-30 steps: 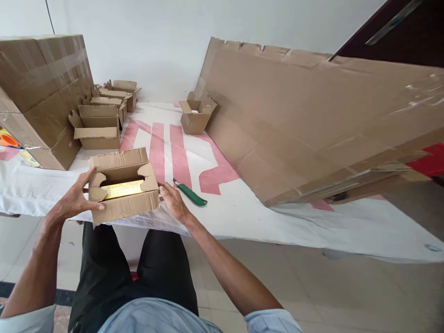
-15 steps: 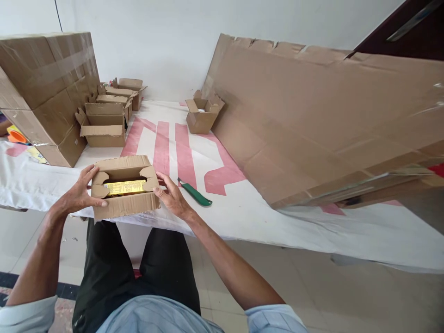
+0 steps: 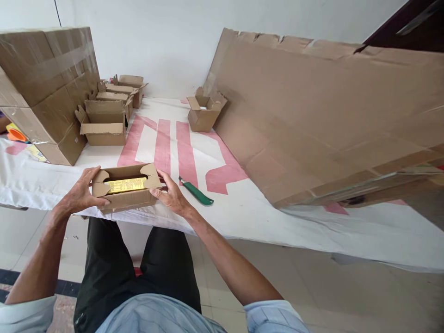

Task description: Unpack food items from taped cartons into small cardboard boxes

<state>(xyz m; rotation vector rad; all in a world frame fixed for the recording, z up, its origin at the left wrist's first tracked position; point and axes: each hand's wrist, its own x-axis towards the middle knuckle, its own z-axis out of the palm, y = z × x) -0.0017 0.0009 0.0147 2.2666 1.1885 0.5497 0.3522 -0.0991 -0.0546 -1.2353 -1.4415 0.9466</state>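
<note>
A small cardboard box (image 3: 130, 200) is held between my two hands near the table's front edge, its top open. Inside lies a yellow printed packet (image 3: 126, 185), and short notched flaps are folded in at both ends. My left hand (image 3: 81, 192) grips the left end, thumb along the front. At the opposite end is my right hand (image 3: 171, 194), thumb on the near corner and fingers behind. A green-handled knife (image 3: 196, 192) lies on the cloth just right of my right hand.
Several open cardboard boxes (image 3: 104, 134) line the left side beside a taped carton stack (image 3: 57, 99). Another open box (image 3: 203, 119) stands at the back, against a large leaning cardboard sheet (image 3: 312, 120). White cloth with pink shapes (image 3: 239, 217) covers the table.
The box's long front and back flaps, spread outward before, now look folded down along its sides. Both hands keep their places at the ends. The knife has stayed put.
</note>
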